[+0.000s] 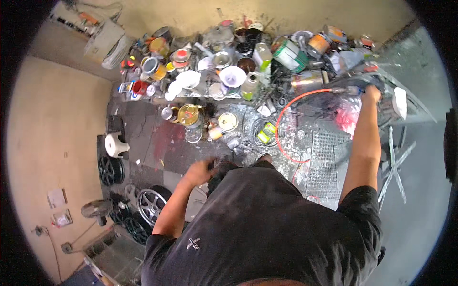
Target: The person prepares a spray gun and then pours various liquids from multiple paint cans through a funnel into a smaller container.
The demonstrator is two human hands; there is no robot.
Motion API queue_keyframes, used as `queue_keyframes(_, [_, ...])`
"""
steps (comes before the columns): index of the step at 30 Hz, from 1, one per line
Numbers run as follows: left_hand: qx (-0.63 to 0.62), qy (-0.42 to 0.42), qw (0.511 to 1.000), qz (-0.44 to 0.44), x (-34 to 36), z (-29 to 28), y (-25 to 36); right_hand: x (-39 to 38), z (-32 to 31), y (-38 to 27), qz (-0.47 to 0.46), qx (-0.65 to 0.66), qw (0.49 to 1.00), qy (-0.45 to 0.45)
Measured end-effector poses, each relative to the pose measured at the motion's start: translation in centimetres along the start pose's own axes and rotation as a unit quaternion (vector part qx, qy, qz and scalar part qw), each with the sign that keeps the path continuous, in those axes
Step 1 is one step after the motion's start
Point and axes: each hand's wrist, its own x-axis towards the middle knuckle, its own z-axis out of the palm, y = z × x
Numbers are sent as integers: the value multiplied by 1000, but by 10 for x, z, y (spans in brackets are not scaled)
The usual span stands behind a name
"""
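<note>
My right arm reaches out to the far right, and my right hand (372, 94) is closed around a tool at the end of an orange hose (286, 112). A metal fitting and a blue piece (353, 89) show just left of the fist; the rest of the tool is hidden, so its exact kind is unclear. Right beside that hand is a white rounded piece (400, 103), by a curved dark panel (420, 97). My left hand (198, 173) hangs low near my left hip. Its fingers are dark and blurred, and I cannot make out anything in them.
A cluttered ledge along the wall bears several paint cans (288, 55), white bowls (233, 76) and bottles (262, 55). Below stand a gold can (188, 114) and a perforated mat (322, 164). Wheel rims (151, 206), a white stool (116, 144) and a fan (97, 209) are at left.
</note>
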Motion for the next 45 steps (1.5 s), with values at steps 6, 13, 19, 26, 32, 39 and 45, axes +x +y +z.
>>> queue_keyframes(6, [41, 205, 952, 225, 43, -68, 120, -7, 23, 41, 16, 111, 990, 85])
queue_keyframes(13, [107, 72, 896, 426, 70, -65, 206, -10, 23, 39, 277, 512, 813, -23])
queue_keyframes(19, [97, 14, 861, 499, 73, -53, 252, -77, 38, 39, 381, 569, 705, 185])
queue_keyframes(26, [57, 107, 799, 589, 58, -68, 305, -263, -72, 8, 133, 728, 671, 55])
queue_keyframes(32, [66, 160, 772, 612, 77, -66, 316, -368, -87, -83, -24, 798, 588, -130])
queue_keyframes(39, [70, 222, 764, 602, 102, -94, 226, -429, -89, -202, -194, 731, 640, -134])
queue_keyframes(45, [-48, 248, 853, 457, 100, -126, 97, -449, -123, -290, -258, 684, 647, -217])
